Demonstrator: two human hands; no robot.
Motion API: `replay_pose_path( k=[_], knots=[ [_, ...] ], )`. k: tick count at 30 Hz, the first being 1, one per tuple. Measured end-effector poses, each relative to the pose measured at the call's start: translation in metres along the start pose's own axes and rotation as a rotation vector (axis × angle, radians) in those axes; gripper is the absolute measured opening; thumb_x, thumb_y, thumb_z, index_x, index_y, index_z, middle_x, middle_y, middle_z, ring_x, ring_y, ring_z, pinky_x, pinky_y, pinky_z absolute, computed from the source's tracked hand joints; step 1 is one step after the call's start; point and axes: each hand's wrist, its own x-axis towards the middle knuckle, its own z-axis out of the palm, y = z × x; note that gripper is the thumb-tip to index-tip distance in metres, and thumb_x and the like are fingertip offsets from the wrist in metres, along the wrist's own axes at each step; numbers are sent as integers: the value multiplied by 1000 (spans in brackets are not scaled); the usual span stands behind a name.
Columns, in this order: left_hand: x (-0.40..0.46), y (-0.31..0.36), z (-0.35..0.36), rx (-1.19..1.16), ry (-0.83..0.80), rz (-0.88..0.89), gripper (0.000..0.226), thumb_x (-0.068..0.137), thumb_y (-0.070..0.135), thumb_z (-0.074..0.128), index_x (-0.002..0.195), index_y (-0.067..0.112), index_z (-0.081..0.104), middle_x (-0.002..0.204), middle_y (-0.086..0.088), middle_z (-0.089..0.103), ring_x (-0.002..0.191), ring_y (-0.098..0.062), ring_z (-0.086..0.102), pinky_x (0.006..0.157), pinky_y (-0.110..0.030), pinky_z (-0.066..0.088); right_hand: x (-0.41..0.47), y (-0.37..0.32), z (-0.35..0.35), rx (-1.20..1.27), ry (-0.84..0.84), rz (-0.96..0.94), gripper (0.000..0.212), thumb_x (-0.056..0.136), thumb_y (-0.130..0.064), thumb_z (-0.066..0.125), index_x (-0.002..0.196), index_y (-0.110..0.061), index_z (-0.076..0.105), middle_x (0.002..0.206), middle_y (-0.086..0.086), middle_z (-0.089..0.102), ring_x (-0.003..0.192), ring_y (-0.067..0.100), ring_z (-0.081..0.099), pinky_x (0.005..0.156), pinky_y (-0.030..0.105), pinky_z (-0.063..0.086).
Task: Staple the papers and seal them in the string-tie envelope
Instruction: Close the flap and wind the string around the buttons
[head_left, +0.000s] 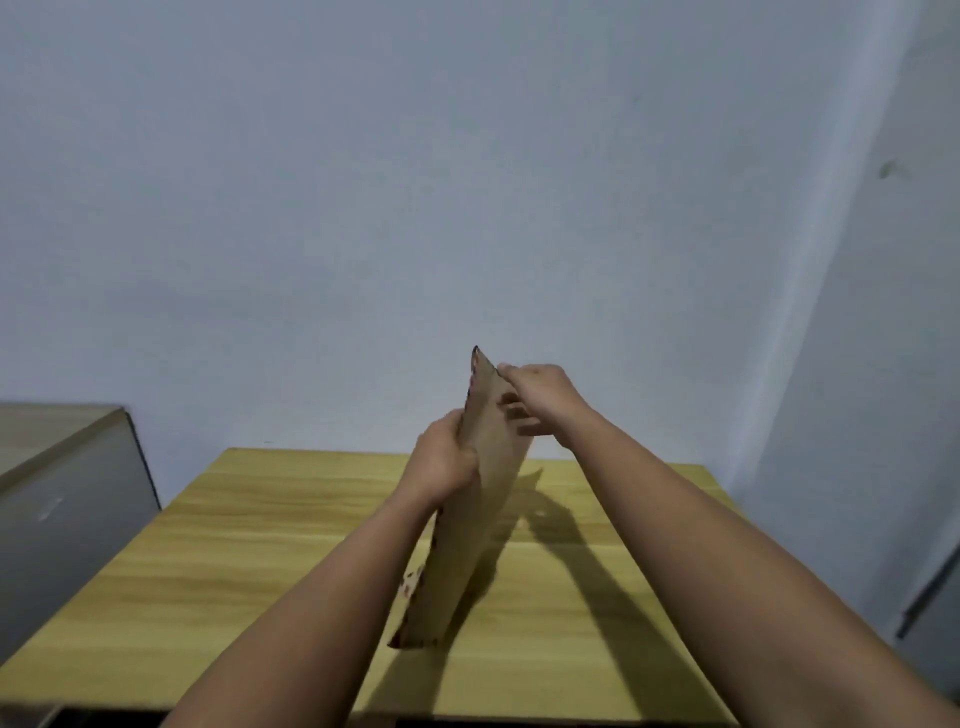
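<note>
A brown string-tie envelope (467, 519) stands nearly upright on its lower edge over the wooden table (260, 545), seen almost edge-on. My left hand (441, 457) grips its left side about two thirds of the way up. At the envelope's top, my right hand (535, 395) has its fingers pinched on the upper edge or flap. Red print shows along the envelope's left edge near the bottom. The papers, the stapler and the string are out of sight.
A grey cabinet (62, 478) stands to the left of the table. A pale wall rises right behind the table's far edge. Another grey piece of furniture (930, 597) shows at the right margin.
</note>
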Motion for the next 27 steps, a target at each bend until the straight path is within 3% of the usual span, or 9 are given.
replay_pose_path(
  k=[3,5,9,12,14,17,20,24,27],
  knots=[
    [5,7,-32,-95,60,40,48,91,6,52,135,23,58,109,1,73,87,-15,70,70,-27,52,-1,21,-17,-340,129,-107,58,98,-45,62,147,-14,54,151,7,57,136,28,56,106,41,47],
    [6,7,-50,-186,73,49,54,94,8,55,142,32,51,102,6,74,78,-12,73,72,-30,59,-6,40,-27,-238,100,-56,72,96,-46,67,157,-19,38,155,2,50,138,27,52,103,39,46],
    [18,-12,-68,-333,115,-42,68,97,14,60,153,41,33,102,10,71,84,-14,75,86,-38,60,-14,83,-34,-3,-10,112,96,92,-50,76,165,-26,19,161,5,43,129,31,60,88,41,42],
    [29,-40,-62,-309,113,-87,74,97,12,63,156,39,27,111,7,66,95,-7,68,91,-33,52,-12,113,-25,118,-3,108,94,90,-32,82,164,-31,23,142,9,63,114,29,68,94,46,54],
    [36,-66,-46,-126,117,-98,73,93,11,64,154,33,31,113,4,61,106,-15,64,93,-33,47,-9,136,-11,153,35,69,88,91,-11,79,161,-29,29,124,15,72,103,27,74,89,44,60],
    [32,-115,-6,173,33,-118,59,87,19,68,142,19,48,135,-7,52,125,-28,56,99,-33,44,-8,173,12,80,145,51,77,87,3,72,151,-32,46,134,13,69,111,24,72,98,40,59],
    [13,-161,39,378,-155,-191,60,86,52,60,139,25,53,156,-11,29,136,-32,46,111,-40,39,-7,205,28,-270,164,68,62,95,-10,65,154,-19,50,152,5,58,134,23,58,108,28,46],
    [-3,-198,72,764,-149,-49,61,95,68,28,148,41,40,169,-5,13,148,-34,26,119,-50,21,-6,231,45,-906,170,43,61,100,-54,46,158,-34,39,156,8,43,141,30,40,109,48,36],
    [1,-204,79,778,-154,-56,67,94,69,20,154,42,29,169,-1,15,154,-31,13,122,-54,10,-1,244,52,-1050,107,96,71,99,-69,26,162,-36,26,173,11,14,157,36,11,119,60,14]
  ],
)
